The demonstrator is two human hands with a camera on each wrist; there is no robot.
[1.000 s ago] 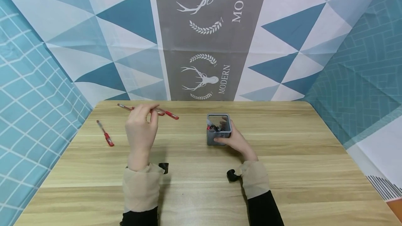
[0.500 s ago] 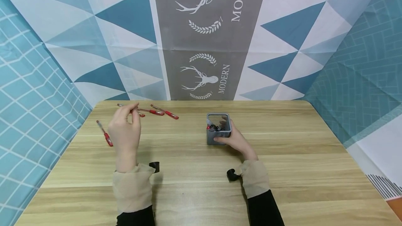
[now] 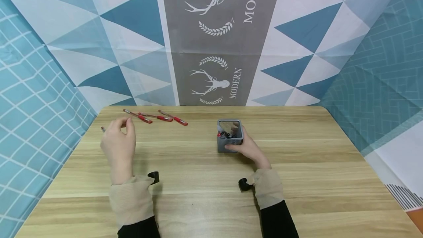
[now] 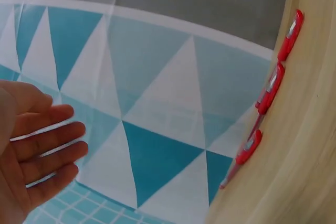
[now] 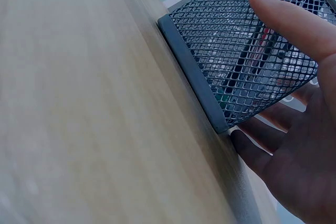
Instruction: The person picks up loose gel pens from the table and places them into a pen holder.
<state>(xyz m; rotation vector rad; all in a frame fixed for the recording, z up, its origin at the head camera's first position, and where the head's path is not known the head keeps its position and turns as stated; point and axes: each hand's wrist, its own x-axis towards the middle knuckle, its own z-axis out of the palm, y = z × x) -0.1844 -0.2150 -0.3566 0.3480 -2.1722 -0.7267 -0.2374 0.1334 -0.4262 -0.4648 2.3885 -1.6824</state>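
Observation:
My left hand [image 3: 119, 140] hovers over the left part of the table with nothing in it. In the left wrist view its fingers [image 4: 55, 156] are loosely bent. Just beyond it lie three red-capped pens, a left one [image 3: 144, 119], a middle one [image 3: 164, 118] and a right one [image 3: 180, 121]. Only the tip of another pen [image 3: 103, 129] shows, the rest hidden behind that hand. My right hand [image 3: 250, 150] grips a square mesh pen holder [image 3: 222, 147] standing upright. Pens [image 5: 263, 40] show through its mesh, and the right thumb [image 5: 294, 17] lies across one side.
The wooden table [image 3: 205, 194] ends at a patterned cloth backdrop [image 3: 211, 39]. A blue grid cloth [image 3: 39, 113] runs along the left side, a teal cloth [image 3: 373, 83] along the right. Black straps [image 3: 244, 184] stick out at the wrists.
My left hand has moved left and slightly nearer, away from the three pens, uncovering them and covering most of the far-left pen. The right hand and pen holder have stayed still.

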